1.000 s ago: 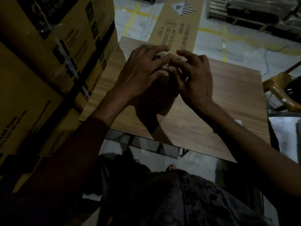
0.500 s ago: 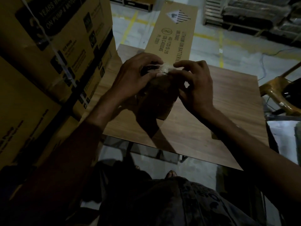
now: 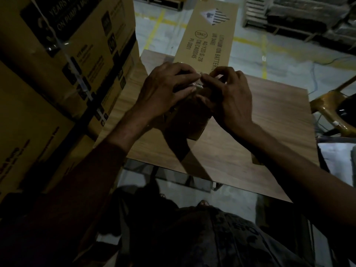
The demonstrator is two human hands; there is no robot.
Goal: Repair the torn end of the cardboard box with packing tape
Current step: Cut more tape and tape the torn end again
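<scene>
- Brown cardboard box point(image 3: 210, 41) lying lengthwise on the wood-grain table point(image 3: 260, 132), far end poking out past the far edge, near end sitting roughly mid-table in the dark shadow under both hands.
- Left hand point(image 3: 163, 91) curled over the top of the box, fingertips pinching a glinty bit of clear packing tape point(image 3: 196, 85). Roll maybe under that palm, too dark to tell.
- Right hand point(image 3: 233, 97) just to the right, thumb and forefinger nipping the same tape, other fingers bent, tips nearly touching the left ones.
- Looks like picking at the tape's free end, so probably nothing laid over the tear yet. Just a guess though.
- To do it well: lift the end with a nail, keep it flat and away from itself, and pull out enough to run past the torn end onto sound cardboard on both sides. Then press down from the middle outward.
- Worth pinning the box with the left palm during the pull, to stop any sliding on that smooth top.
- Room-wise: tall stacked cartons point(image 3: 67, 54) tight along the left, right up against the table edge, so no elbow swing that way.
- Bare table to the right and near, with the near edge close to the body. Yellowish chair point(image 3: 327, 110) off the right side, well apart.
- Best to pull the tape rightward or toward the near side.
</scene>
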